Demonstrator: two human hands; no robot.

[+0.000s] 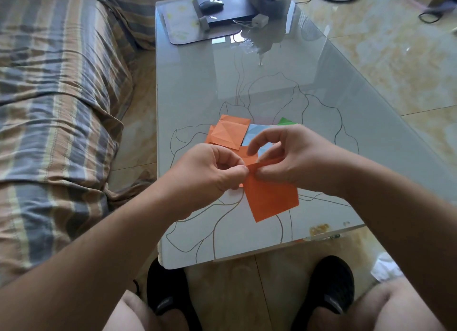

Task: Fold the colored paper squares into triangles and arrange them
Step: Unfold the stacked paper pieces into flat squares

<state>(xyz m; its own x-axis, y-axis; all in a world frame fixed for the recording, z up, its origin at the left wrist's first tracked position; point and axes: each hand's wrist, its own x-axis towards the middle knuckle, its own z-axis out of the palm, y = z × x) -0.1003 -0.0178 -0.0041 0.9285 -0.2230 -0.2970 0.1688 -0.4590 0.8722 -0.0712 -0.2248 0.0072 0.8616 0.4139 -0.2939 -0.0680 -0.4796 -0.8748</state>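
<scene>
A glossy pale bench (284, 88) with a flower drawn in thin lines runs away from the person, set between a striped sofa (57, 108) on the left and a marbled tile floor (395, 59). At its far end lie a dark laptop (230, 7) with one mouse (211, 4) on top, a placemat (178, 26) under it, and a white charger (259, 20).

Two hands work over the near half of the bench. The left hand (207, 175) and the right hand (294, 155) both pinch the top corner of one orange paper square (270, 197) — thumbs and forefingers clamped on it, the other fingers curled loosely. The sheet is flat-coloured and smooth, its upper edge bent over where the fingers meet. It hangs like a diamond, tilted, with its long diagonal running from the pinched corner down and to the right, the lowest corner pointing toward the near edge of the bench.

Behind the hands sits a small pile: one creased orange sheet (230, 131) on top, fold lines crossing it, another orange piece showing beneath its left edge, one pale blue sheet (257, 135) beside it, and one green corner (285, 121) peeping out past the right hand. More orange shows between the hands; how many sheets that is cannot be told.

Two black shoes (329, 286) rest on the floor below.
</scene>
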